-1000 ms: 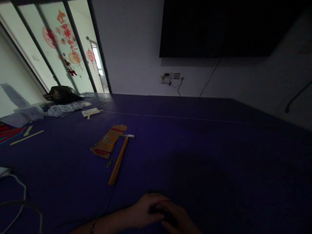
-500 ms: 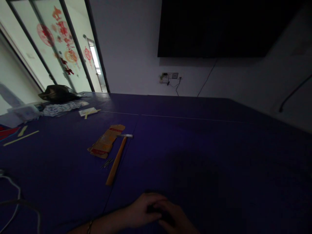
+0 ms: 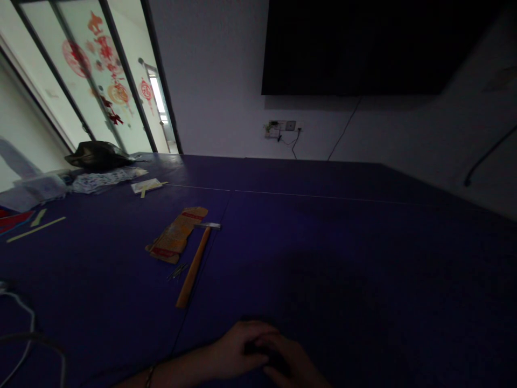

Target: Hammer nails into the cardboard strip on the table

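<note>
At the bottom of the head view my left hand (image 3: 236,347) rests low over the dark blue tabletop (image 3: 323,231), a bracelet on its wrist. My right hand (image 3: 297,361) meets it, and their fingertips touch. Thumbs and fingers are loosely curved and apart around a dark gap; I see nothing held. Ahead and left of my hands lies a hammer (image 3: 194,269) with a wooden handle, its metal head pointing away from me. Several thin nails (image 3: 177,271) lie in a small pile beside the handle. A flattened brown cardboard box (image 3: 175,236) lies just beyond the nails.
Pale strips (image 3: 36,230), a white packet (image 3: 146,186), patterned sheets (image 3: 105,180), a clear plastic box (image 3: 38,188) and a dark bag (image 3: 99,155) lie on the left. A looped cable (image 3: 30,323) lies at the near left. A screen (image 3: 351,48) hangs on the wall.
</note>
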`<move>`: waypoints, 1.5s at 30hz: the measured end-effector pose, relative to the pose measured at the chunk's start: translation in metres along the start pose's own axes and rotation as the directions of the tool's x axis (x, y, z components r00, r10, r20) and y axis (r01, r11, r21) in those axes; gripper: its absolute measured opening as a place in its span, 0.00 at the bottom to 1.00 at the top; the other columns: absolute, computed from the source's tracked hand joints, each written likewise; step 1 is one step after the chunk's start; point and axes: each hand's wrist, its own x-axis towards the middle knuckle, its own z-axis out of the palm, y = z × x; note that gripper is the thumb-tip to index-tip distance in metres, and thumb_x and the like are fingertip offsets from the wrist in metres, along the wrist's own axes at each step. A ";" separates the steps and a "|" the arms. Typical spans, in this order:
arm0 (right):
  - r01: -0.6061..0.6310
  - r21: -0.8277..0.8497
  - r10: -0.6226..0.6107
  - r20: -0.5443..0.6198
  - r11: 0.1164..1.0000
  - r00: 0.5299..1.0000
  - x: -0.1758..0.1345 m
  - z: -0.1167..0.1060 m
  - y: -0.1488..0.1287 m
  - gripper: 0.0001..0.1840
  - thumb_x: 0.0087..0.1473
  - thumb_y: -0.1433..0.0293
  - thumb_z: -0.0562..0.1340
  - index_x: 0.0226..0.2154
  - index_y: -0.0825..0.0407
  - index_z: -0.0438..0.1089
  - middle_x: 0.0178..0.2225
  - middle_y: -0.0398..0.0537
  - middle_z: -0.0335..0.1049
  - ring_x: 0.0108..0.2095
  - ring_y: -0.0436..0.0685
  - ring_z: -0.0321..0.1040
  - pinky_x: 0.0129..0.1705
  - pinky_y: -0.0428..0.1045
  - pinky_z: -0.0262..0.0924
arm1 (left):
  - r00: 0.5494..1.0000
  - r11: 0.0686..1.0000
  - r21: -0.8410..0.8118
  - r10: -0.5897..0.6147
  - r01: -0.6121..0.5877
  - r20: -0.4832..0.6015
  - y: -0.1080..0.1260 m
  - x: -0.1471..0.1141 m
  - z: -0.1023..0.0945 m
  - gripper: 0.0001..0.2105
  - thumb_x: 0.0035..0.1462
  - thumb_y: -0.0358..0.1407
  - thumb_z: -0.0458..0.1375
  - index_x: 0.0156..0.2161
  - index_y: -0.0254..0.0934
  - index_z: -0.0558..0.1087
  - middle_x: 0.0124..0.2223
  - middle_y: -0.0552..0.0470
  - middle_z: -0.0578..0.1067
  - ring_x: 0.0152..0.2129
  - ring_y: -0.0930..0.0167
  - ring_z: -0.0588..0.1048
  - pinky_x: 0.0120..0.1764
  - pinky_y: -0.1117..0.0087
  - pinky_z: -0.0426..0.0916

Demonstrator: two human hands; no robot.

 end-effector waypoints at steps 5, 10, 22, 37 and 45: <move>0.000 -0.017 0.000 -0.010 1.000 1.000 -0.002 0.002 0.008 0.19 0.48 0.69 0.59 0.45 0.49 0.66 0.46 0.53 0.70 0.46 0.57 0.66 0.48 0.53 0.60 | 1.000 1.000 0.006 0.006 -0.006 -0.010 -0.001 -0.001 0.001 0.21 0.51 0.30 0.55 0.52 0.40 0.63 0.48 0.48 0.70 0.44 0.67 0.69 0.46 0.66 0.63; 0.049 -0.005 -0.049 0.024 0.999 0.999 0.002 -0.001 0.000 0.19 0.47 0.71 0.59 0.45 0.50 0.66 0.45 0.53 0.70 0.46 0.58 0.67 0.47 0.53 0.61 | 1.000 1.000 0.006 0.015 -0.015 -0.010 -0.001 0.000 0.000 0.20 0.52 0.33 0.55 0.52 0.38 0.63 0.48 0.47 0.70 0.44 0.66 0.69 0.46 0.65 0.63; 0.013 -0.021 -0.012 0.013 1.000 1.000 0.000 0.000 0.004 0.19 0.47 0.71 0.59 0.45 0.50 0.66 0.45 0.54 0.71 0.46 0.59 0.66 0.48 0.54 0.60 | 1.000 1.000 -0.009 0.015 -0.015 0.002 0.002 0.000 0.000 0.21 0.51 0.30 0.55 0.52 0.39 0.63 0.47 0.48 0.71 0.43 0.67 0.69 0.45 0.67 0.63; 0.027 -0.009 -0.027 0.015 1.000 1.000 0.001 -0.003 -0.006 0.19 0.48 0.70 0.58 0.45 0.50 0.66 0.45 0.54 0.70 0.47 0.59 0.66 0.48 0.53 0.60 | 1.000 1.000 -0.014 0.004 -0.004 -0.001 -0.001 0.001 0.001 0.22 0.51 0.29 0.55 0.53 0.39 0.63 0.48 0.48 0.71 0.43 0.68 0.70 0.46 0.67 0.64; 0.002 -0.018 -0.002 -0.009 1.000 1.000 -0.001 0.000 -0.003 0.19 0.48 0.71 0.58 0.45 0.50 0.66 0.45 0.52 0.70 0.47 0.57 0.66 0.49 0.53 0.60 | 1.000 1.000 0.029 0.007 -0.007 -0.006 -0.002 0.000 0.000 0.21 0.51 0.30 0.55 0.52 0.39 0.63 0.46 0.48 0.71 0.42 0.68 0.70 0.45 0.66 0.63</move>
